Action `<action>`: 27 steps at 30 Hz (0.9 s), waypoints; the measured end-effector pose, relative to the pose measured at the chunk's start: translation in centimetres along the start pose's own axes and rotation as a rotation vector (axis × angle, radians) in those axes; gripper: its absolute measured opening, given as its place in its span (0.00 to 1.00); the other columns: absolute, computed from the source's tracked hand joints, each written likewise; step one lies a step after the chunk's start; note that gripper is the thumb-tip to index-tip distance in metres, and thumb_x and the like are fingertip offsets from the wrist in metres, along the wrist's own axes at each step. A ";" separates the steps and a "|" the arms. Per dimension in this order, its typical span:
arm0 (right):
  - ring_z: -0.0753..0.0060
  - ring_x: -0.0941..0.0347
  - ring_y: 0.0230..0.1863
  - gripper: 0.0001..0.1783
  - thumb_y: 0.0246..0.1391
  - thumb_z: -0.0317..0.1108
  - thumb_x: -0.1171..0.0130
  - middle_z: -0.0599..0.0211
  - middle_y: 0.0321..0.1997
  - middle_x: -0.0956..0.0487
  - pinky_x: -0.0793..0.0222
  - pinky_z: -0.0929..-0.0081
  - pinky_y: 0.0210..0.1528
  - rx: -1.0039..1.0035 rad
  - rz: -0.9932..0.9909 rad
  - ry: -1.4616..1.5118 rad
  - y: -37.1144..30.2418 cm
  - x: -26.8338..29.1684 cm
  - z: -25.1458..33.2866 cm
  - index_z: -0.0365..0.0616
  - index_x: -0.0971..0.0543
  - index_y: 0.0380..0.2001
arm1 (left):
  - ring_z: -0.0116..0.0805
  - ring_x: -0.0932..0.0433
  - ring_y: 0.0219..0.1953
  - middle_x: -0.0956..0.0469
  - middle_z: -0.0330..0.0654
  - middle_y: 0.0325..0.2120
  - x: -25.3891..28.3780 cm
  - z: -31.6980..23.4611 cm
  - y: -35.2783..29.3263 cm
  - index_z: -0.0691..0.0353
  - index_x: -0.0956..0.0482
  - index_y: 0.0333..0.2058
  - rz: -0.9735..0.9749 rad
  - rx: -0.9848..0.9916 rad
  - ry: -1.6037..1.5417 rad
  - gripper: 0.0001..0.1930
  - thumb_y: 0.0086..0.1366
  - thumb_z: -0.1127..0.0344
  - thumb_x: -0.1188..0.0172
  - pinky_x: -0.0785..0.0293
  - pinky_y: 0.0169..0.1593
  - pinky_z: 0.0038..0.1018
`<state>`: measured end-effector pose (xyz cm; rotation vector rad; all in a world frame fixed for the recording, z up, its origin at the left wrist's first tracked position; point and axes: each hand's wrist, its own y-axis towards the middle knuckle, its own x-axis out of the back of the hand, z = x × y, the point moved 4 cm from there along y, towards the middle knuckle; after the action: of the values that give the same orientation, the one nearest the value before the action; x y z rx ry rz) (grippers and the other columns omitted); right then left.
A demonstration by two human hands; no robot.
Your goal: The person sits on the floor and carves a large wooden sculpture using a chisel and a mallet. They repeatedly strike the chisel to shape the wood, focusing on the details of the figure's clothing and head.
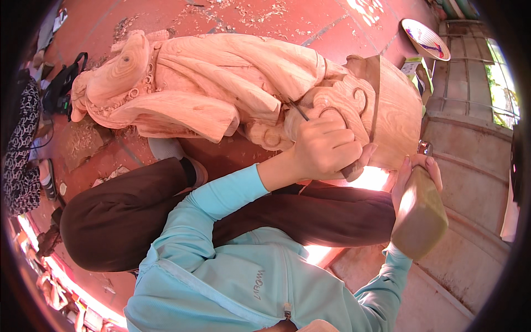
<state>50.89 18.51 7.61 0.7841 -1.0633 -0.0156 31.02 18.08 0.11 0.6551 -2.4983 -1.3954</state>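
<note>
A large carved wooden figure (221, 72) lies on its side across the floor in front of me, with robe folds in the middle and curled shapes near its base. My left hand (326, 146) is closed around a wood chisel, its thin dark blade (299, 112) reaching the carving beside the curls. The handle's butt (350, 172) shows below the fist. At the lower right, apart from the chisel, my right hand (402, 183) grips a blocky wooden mallet (423, 218). The mallet hides part of the fingers.
My crossed legs in dark trousers (121, 216) are close to the figure. Wood shavings (254, 11) litter the red tiled floor. A conical hat (426, 40) and a green box (417, 74) are at the far right, by a metal panel wall (470, 160). A black bag (58, 88) lies left.
</note>
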 end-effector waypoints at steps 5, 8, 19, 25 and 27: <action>0.65 0.29 0.36 0.11 0.52 0.23 0.44 0.61 0.34 0.25 0.35 0.72 0.44 0.248 -0.014 0.224 0.3 -0.4 0.0 0.40 0.32 0.39 | 0.30 0.43 0.11 0.46 0.34 0.10 0.6 0.6 -0.6 0.56 0.43 0.09 -0.072 -0.040 -0.035 0.20 0.41 0.76 0.36 0.49 0.14 0.24; 0.63 0.32 0.31 0.22 0.42 0.15 0.41 0.60 0.31 0.27 0.36 0.68 0.35 0.337 0.250 -0.092 1.8 -0.8 2.4 0.42 0.30 0.42 | 0.30 0.42 0.11 0.45 0.34 0.10 0.7 0.8 -1.3 0.56 0.43 0.10 -0.091 -0.037 -0.071 0.20 0.41 0.76 0.36 0.47 0.15 0.23; 0.59 0.29 0.35 0.15 0.48 0.25 0.40 0.62 0.37 0.26 0.35 0.66 0.37 0.468 0.324 -0.286 1.8 -1.3 3.1 0.41 0.30 0.41 | 0.29 0.43 0.11 0.46 0.33 0.10 0.0 1.2 -1.9 0.55 0.40 0.11 -0.151 -0.043 -0.040 0.18 0.41 0.73 0.35 0.49 0.16 0.23; 0.59 0.30 0.36 0.11 0.54 0.29 0.47 0.63 0.35 0.26 0.36 0.69 0.38 0.125 0.039 0.108 -1.1 -0.3 0.8 0.38 0.31 0.41 | 0.29 0.36 0.13 0.36 0.33 0.11 0.3 1.0 -1.8 0.56 0.37 0.12 -0.039 -0.038 -0.018 0.18 0.44 0.75 0.33 0.34 0.23 0.28; 0.60 0.30 0.36 0.11 0.54 0.27 0.48 0.62 0.35 0.26 0.37 0.69 0.38 0.308 0.168 -0.079 0.5 -0.8 1.5 0.39 0.31 0.42 | 0.30 0.36 0.13 0.36 0.33 0.11 0.3 1.1 -1.9 0.56 0.38 0.12 -0.061 -0.031 -0.025 0.18 0.44 0.75 0.33 0.35 0.23 0.26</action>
<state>49.09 18.30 7.65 0.9739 -1.2202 0.2675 30.85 17.94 -2.06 0.7177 -2.4900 -1.4686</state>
